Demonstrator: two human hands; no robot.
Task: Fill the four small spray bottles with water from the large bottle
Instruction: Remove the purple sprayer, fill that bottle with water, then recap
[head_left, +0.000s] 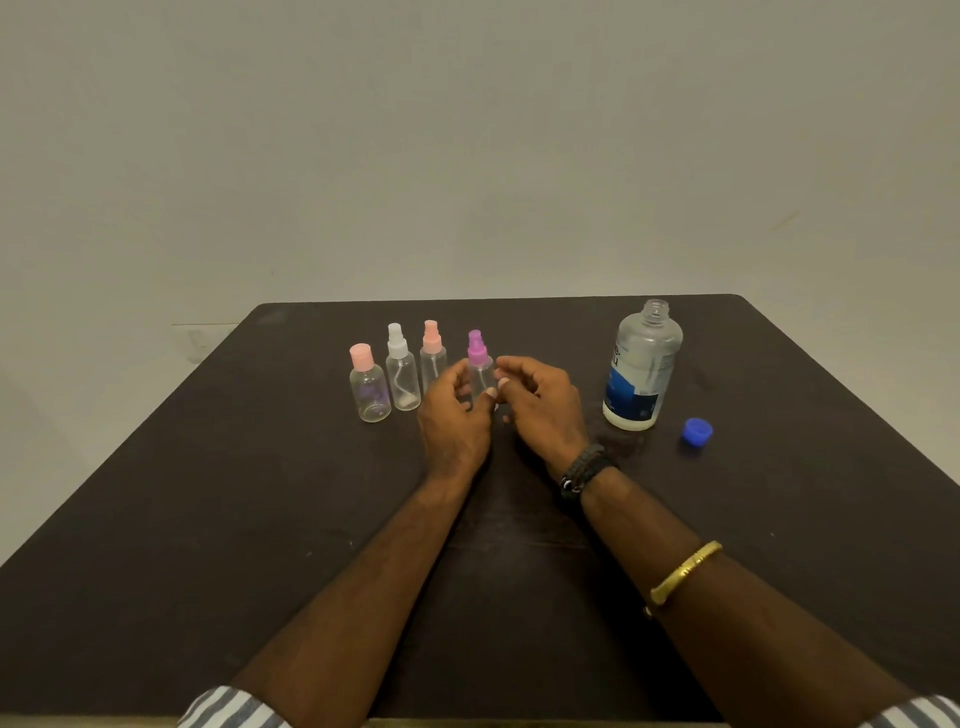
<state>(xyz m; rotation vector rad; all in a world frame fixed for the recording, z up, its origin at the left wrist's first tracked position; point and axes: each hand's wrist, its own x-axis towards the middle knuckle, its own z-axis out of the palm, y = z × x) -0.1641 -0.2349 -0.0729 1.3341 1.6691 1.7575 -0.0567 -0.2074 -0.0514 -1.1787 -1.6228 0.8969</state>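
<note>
Four small clear bottles stand in a row at the table's far middle: a squat one with a pink cap (369, 387), one with a white spray top (401, 370), one with a salmon spray top (432, 356), and one with a purple spray top (478, 358). My left hand (453, 415) and my right hand (540, 408) flank the purple-topped bottle, fingertips touching its clear body; its lower part is hidden behind them. The large clear bottle (641, 364) with a blue label stands uncapped to the right. Its blue cap (696, 431) lies beside it.
The dark table (208, 519) ends against a plain pale wall. A black beaded band and a gold bangle circle my right forearm.
</note>
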